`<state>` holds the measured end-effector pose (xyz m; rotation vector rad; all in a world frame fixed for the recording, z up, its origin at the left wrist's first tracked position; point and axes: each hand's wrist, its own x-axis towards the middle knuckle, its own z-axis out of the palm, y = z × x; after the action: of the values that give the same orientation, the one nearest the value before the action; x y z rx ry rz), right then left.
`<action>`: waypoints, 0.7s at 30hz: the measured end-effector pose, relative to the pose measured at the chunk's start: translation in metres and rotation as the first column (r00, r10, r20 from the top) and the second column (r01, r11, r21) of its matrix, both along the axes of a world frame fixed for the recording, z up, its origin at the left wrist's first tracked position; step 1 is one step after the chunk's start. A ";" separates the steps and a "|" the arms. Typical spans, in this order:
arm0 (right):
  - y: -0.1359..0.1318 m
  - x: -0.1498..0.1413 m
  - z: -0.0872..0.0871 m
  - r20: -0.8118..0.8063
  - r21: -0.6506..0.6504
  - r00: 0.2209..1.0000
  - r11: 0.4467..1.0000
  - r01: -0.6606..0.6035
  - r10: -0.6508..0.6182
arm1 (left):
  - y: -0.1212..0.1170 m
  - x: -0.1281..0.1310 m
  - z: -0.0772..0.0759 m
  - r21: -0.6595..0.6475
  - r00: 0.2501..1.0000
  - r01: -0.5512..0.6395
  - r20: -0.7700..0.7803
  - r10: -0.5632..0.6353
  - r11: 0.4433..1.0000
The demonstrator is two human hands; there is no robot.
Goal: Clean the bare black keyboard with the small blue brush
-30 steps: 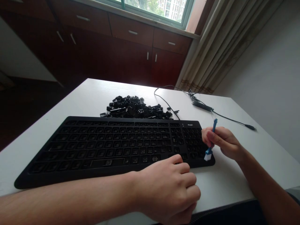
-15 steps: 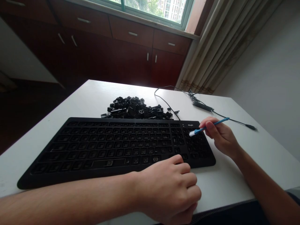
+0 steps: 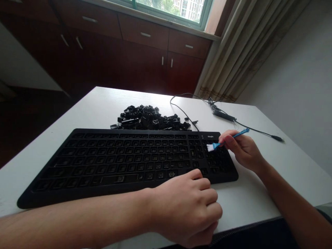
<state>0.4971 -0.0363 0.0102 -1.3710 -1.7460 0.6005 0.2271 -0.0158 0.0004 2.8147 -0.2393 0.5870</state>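
A black keyboard (image 3: pixel 124 162) with its keycaps removed lies across the white table (image 3: pixel 259 193). My right hand (image 3: pixel 241 148) pinches a small blue brush (image 3: pixel 228 139) with white bristles, and the bristles touch the number-pad area at the keyboard's right end. My left hand (image 3: pixel 189 207) rests curled at the keyboard's front edge, its thumb against the frame; nothing shows in it. A pile of loose black keycaps (image 3: pixel 149 119) lies just behind the keyboard.
The keyboard's black cable (image 3: pixel 220 114) runs across the table's far right to a plug. Dark wooden cabinets (image 3: pixel 145 55) stand under a window beyond the table. A curtain (image 3: pixel 246 52) hangs at the right, beside a grey wall.
My right hand swung the brush from the keyboard's lower right corner up to the top of the number pad, turning it from upright to nearly flat. My left hand stayed put.
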 end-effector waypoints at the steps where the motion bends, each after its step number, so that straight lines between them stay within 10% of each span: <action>1: -0.001 0.001 0.002 0.001 -0.026 0.999 0.999 -0.037 0.037 | 0.000 0.000 0.000 0.000 1.000 0.000 -0.003 0.000 1.000; 5: -0.005 0.004 0.006 -0.069 -0.120 0.986 0.980 -0.160 0.153 | 0.001 0.000 0.001 -0.005 1.000 0.001 -0.007 -0.001 1.000; 12: -0.001 0.005 0.002 -0.064 0.105 0.989 0.985 0.137 -0.131 | 0.001 0.000 0.002 -0.012 1.000 0.000 -0.012 0.000 1.000; 21: -0.002 0.002 0.003 -0.042 0.066 0.992 0.991 0.121 -0.118 | 0.001 0.000 0.003 -0.007 1.000 -0.005 -0.017 0.005 1.000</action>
<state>0.4992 -0.0384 0.0131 -1.3967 -1.6272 0.4933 0.2275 -0.0151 0.0030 2.8131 -0.2268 0.5633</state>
